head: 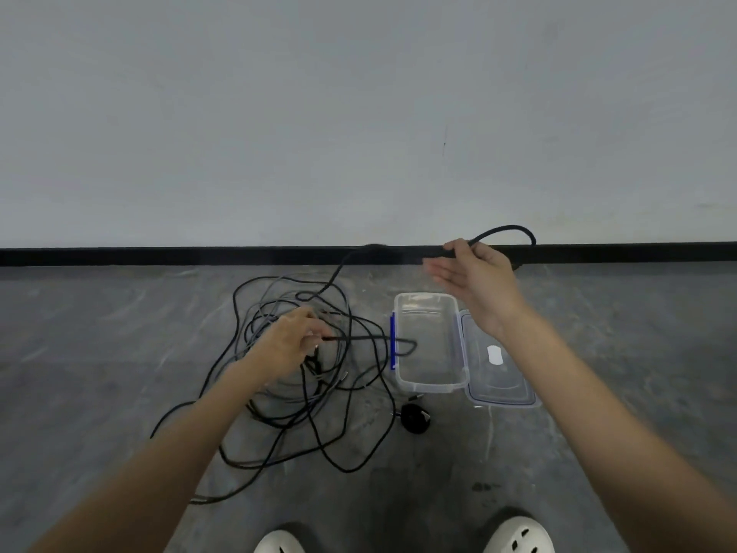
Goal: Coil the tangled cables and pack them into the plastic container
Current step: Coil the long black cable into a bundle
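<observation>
A tangle of black and grey cables (pixel 295 397) lies on the concrete floor left of centre. My left hand (pixel 289 345) is low over the tangle, pinching a black cable strand whose loop reaches over the container's blue-clipped left edge. Raised to the right, my right hand (pixel 474 273) holds a black cable (pixel 506 231) between thumb and forefinger, its other fingers spread; the cable arcs above the hand and trails down left to the pile. The clear plastic container (pixel 428 387) stands open and empty, its hinged lid (pixel 498 399) lying flat to its right.
A small black round object (pixel 414 417) lies on the floor just in front of the container. A grey wall with a black skirting strip (pixel 159 257) runs across behind. The toes of two white shoes (pixel 516 536) show at the bottom edge.
</observation>
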Demonstrator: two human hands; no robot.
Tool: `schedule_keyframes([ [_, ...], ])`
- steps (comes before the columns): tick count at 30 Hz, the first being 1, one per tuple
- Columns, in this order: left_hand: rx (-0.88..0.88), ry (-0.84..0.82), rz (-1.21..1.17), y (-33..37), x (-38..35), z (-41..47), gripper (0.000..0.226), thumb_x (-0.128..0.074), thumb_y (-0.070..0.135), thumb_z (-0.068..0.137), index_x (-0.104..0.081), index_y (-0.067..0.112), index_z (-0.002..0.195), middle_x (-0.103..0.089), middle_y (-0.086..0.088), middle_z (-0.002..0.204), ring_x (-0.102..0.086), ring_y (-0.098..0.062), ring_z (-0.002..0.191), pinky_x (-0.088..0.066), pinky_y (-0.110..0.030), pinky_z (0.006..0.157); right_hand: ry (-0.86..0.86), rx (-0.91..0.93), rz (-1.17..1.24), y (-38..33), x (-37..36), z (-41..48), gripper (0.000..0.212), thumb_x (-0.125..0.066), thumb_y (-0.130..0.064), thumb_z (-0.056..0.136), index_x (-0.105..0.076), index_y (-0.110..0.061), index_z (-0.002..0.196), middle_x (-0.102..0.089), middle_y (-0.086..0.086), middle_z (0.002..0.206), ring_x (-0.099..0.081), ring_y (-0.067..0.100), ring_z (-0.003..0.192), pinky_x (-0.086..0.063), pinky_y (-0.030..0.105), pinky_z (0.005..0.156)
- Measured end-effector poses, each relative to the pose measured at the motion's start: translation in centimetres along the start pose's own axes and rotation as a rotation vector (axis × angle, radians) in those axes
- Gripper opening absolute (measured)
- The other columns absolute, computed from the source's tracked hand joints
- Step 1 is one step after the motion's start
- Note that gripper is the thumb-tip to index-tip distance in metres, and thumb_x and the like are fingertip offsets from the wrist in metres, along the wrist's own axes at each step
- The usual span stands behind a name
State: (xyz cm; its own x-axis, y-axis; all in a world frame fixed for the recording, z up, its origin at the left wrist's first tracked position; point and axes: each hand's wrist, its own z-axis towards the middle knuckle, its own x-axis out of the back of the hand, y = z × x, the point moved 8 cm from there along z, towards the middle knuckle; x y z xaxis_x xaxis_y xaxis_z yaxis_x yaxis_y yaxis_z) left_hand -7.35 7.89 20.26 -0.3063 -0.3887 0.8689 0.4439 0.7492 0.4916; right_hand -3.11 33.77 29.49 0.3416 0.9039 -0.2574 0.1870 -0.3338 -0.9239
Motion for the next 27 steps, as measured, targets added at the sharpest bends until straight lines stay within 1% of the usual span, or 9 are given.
schedule_keyframes([
  [4, 0.405, 0.062, 0.290, -4.4, 1.5, -2.8, 0.032, -0.048, 0.004, 0.096, -0.063, 0.020, 0.120, -0.052, -0.006, 0.121, -0.058, -0.029, 0.104, -0.049, -0.037, 0.085, 0.034, -0.023, 0.240, -0.3, 0.9, 0.2, 0.018, -0.043, -0.021, 0.103, -0.054, -0.009, 0.096, -0.071, 0.018, 0.098, -0.072, 0.022, 0.092, -0.057, 0.029, 0.078],
  [6, 0.691, 0.089, 0.204, -6.7, 1.7, -4.7, 0.033, -0.046, 0.005, 0.095, -0.053, 0.011, 0.126, -0.046, -0.015, 0.128, -0.053, -0.035, 0.112, -0.045, -0.042, 0.089, 0.018, -0.034, 0.259, -0.1, 0.6, -0.1, 0.019, -0.042, -0.021, 0.103, -0.054, -0.009, 0.097, -0.073, 0.017, 0.095, -0.072, 0.023, 0.093, -0.057, 0.029, 0.077],
  [8, 0.775, 0.066, 0.104, -6.7, 1.5, -4.9, 0.031, -0.045, 0.007, 0.094, -0.048, 0.004, 0.124, -0.043, -0.020, 0.132, -0.049, -0.038, 0.115, -0.042, -0.045, 0.093, -0.014, -0.035, 0.230, 0.0, 0.0, -0.4, 0.019, -0.043, -0.022, 0.103, -0.055, -0.008, 0.098, -0.074, 0.015, 0.092, -0.072, 0.022, 0.091, -0.058, 0.028, 0.075],
  [12, 0.503, 0.208, -0.003, -0.3, 4.3, -1.6, 0.041, -0.049, 0.013, 0.095, -0.047, 0.008, 0.136, -0.050, -0.015, 0.135, -0.049, -0.031, 0.121, -0.040, -0.038, 0.099, -0.077, -0.024, 0.136, -0.1, -1.5, -1.6, 0.020, -0.043, -0.022, 0.103, -0.057, -0.008, 0.101, -0.074, 0.016, 0.097, -0.072, 0.022, 0.091, -0.057, 0.027, 0.076],
  [15, 0.170, 0.323, -0.134, 8.1, 7.1, -0.6, 0.053, -0.056, 0.017, 0.095, -0.038, 0.019, 0.145, -0.041, 0.002, 0.143, -0.043, -0.015, 0.127, -0.034, -0.022, 0.097, -0.139, -0.019, 0.048, -0.2, -2.7, -2.8, 0.023, -0.044, -0.021, 0.102, -0.059, -0.004, 0.103, -0.074, 0.016, 0.093, -0.072, 0.023, 0.088, -0.058, 0.027, 0.075],
  [18, -0.027, 0.391, -0.189, 14.1, 8.1, -2.0, 0.058, -0.058, 0.022, 0.094, -0.034, 0.026, 0.147, -0.034, 0.011, 0.147, -0.032, -0.005, 0.133, -0.029, -0.020, 0.104, -0.235, -0.017, -0.088, -0.2, -4.2, -4.5, 0.028, -0.045, -0.021, 0.102, -0.060, 0.002, 0.107, -0.074, 0.018, 0.094, -0.072, 0.027, 0.090, -0.059, 0.028, 0.076],
  [22, -0.066, 0.375, -0.168, 17.0, 7.0, -3.8, 0.042, -0.051, 0.017, 0.099, -0.046, 0.019, 0.140, -0.045, 0.004, 0.139, -0.037, -0.010, 0.127, -0.033, -0.025, 0.106, -0.347, -0.044, -0.133, 0.4, -5.6, -6.6, 0.030, -0.045, -0.023, 0.102, -0.064, -0.001, 0.110, -0.073, 0.017, 0.098, -0.071, 0.027, 0.095, -0.058, 0.034, 0.083],
  [25, 0.041, 0.598, -0.084, 16.4, 8.4, -4.7, 0.031, -0.056, 0.016, 0.096, -0.055, 0.022, 0.126, -0.046, 0.001, 0.124, -0.047, -0.012, 0.106, -0.044, -0.022, 0.083, -0.314, -0.044, -0.117, 0.8, -5.9, -7.1, 0.028, -0.047, -0.024, 0.101, -0.066, -0.006, 0.109, -0.073, 0.012, 0.095, -0.070, 0.021, 0.088, -0.056, 0.032, 0.085],
  [27, 0.228, 0.622, -0.258, 14.6, 8.4, -4.7, 0.007, -0.054, 0.025, 0.096, -0.057, 0.026, 0.103, -0.054, 0.010, 0.101, -0.053, -0.006, 0.087, -0.041, -0.013, 0.068, -0.252, 0.007, -0.203, 0.8, -5.7, -7.1, 0.024, -0.048, -0.021, 0.100, -0.069, -0.011, 0.103, -0.070, 0.003, 0.087, -0.064, 0.011, 0.079, -0.054, 0.025, 0.080],
])
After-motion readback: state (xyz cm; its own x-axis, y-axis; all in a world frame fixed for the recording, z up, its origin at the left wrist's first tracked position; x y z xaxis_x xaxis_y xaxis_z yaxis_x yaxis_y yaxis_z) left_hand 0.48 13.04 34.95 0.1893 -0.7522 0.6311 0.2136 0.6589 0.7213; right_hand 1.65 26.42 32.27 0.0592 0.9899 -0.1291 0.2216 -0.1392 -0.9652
